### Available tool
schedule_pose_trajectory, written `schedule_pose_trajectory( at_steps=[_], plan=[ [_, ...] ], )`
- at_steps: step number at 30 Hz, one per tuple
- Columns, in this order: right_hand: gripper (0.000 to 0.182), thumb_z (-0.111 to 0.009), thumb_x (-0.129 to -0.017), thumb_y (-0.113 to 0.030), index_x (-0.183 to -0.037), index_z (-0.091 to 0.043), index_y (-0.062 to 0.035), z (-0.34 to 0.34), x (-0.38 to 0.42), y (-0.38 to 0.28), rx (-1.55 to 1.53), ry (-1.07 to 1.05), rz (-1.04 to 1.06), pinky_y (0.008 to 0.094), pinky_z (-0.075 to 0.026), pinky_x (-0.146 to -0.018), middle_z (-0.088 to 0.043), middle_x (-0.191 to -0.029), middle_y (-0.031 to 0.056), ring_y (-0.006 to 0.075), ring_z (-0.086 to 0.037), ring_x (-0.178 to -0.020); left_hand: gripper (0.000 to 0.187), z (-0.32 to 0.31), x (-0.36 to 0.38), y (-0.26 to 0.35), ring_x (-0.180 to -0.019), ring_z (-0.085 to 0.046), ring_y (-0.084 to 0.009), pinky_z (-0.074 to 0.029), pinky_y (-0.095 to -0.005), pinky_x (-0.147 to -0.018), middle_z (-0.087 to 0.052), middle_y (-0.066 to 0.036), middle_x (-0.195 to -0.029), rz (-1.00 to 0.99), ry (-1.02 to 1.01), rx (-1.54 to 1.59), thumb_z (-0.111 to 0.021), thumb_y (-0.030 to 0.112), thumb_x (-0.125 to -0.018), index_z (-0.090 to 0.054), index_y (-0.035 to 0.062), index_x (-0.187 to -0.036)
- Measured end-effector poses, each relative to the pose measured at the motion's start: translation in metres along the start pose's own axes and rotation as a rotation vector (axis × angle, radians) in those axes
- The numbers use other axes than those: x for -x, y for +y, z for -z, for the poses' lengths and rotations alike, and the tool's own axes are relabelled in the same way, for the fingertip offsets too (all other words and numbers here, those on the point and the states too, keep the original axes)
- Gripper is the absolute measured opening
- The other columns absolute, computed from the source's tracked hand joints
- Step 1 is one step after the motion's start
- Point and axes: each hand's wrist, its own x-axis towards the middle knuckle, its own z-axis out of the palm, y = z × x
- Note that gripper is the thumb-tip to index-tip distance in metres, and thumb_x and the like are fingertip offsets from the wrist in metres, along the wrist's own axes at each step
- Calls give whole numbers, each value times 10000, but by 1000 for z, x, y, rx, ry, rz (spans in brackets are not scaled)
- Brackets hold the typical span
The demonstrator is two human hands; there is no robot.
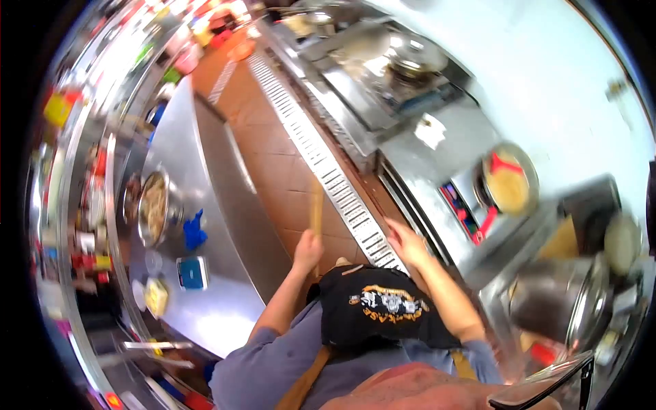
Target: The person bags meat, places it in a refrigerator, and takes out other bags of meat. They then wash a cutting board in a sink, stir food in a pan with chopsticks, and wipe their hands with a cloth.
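Observation:
My left hand [309,251] is closed around a long, pale yellow stick [316,208] that looks wooden. It points away from me over the tiled floor, its far end blurred. My right hand [408,244] hangs in front of my black apron [383,304], apart from the left one. Its fingers are bent together, and a thin dark line runs forward from them; blur hides what it is. Left of me, the steel counter [225,198] holds a metal bowl of pale food [155,208], a crumpled blue cloth [195,231] and a phone-like device [193,272].
A white drain grate [328,171] crosses the brown floor [266,150]. On the right are a stove with a lidded pot [417,58], a pan of yellowish food [511,188] with red utensils, and a large steel pot [557,301]. Crowded shelves [85,205] line the left.

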Motion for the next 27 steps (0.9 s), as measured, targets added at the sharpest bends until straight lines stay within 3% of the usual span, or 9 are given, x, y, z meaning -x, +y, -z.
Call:
schedule_pose_trajectory(
  at_steps=[5, 6, 10, 13, 14, 16, 20, 23, 27],
  plan=[
    [619, -636, -735, -82, -1312, -439, -192, 67, 4, -36, 257, 252, 237, 424, -490, -703, -577, -920, 131, 330, -589, -823, 164, -115, -28, 193, -624, -597, -352, -451, -443, -577, -571, -163, -658, -344, -691, -206, -446, 188, -906, -476, 36, -961],
    [589, -638, -723, -80, -1279, -471, -181, 78, 12, -24, 291, 390, 256, 432, -490, -690, -574, -899, 130, 329, -591, -804, 187, -143, -32, 199, -621, -615, -309, -468, -411, -575, -595, -151, -684, -560, -692, -216, -454, 190, -906, -476, 39, -1015],
    [222, -681, -655, -140, -854, -583, -120, 134, 71, 17, 480, 832, 59, 412, -484, -612, -582, -679, 88, 310, -607, -691, 246, -212, 18, 289, -606, -627, -204, -487, -332, -559, -616, -98, -679, -485, -1019, -38, -508, 236, -913, -510, 40, -1062],
    [246, -715, -668, -188, -772, -510, -99, 172, 137, 12, 401, 925, -138, 385, -477, -559, -556, -635, 94, 290, -596, -621, 222, -262, 5, 326, -620, -630, -202, -474, -297, -557, -620, -83, -663, -642, -1310, -53, -559, 252, -892, -635, 45, -867],
    [253, -716, -692, -195, -761, -495, -93, 175, 159, 10, 389, 937, -168, 363, -475, -540, -543, -620, 94, 279, -588, -592, 246, -294, -13, 331, -634, -582, -109, -475, -265, -600, -613, -35, -674, -984, -1212, -125, -570, 275, -898, -662, 50, -936],
    [225, -682, -760, -176, -752, -479, -80, 148, 205, 30, -173, 1042, -361, 326, -461, -514, -544, -615, 79, 217, -575, -561, 263, -354, -45, 348, -728, -637, -218, -493, -310, -675, -656, -100, -774, -891, -988, -146, -616, 294, -848, -652, 43, -915],
    [181, -498, -895, -196, -848, -559, -32, 122, 251, -47, -195, 1362, -463, 276, -405, -478, -555, -629, 50, 132, -525, -544, 406, -507, -168, 335, -816, -622, -313, -489, -408, -747, -646, -160, -863, -1310, -431, -359, -662, 346, -752, -596, 43, -1013],
    [306, -402, -944, -256, -916, -580, -8, 92, 281, -74, 16, 1463, -654, 245, -374, -510, -536, -683, 46, 114, -487, -570, 426, -531, -197, 352, -850, -631, -304, -491, -390, -770, -651, -166, -891, -993, -912, -781, -668, 362, -733, -609, 36, -1001],
    [274, -403, -953, -227, -939, -577, -17, 61, 288, -72, 219, 1621, -831, 214, -355, -539, -552, -746, 39, 89, -468, -601, 453, -535, -203, 341, -848, -626, -300, -475, -376, -757, -650, -173, -880, -860, -998, -584, -671, 418, -732, -622, 22, -945]
  ],
)
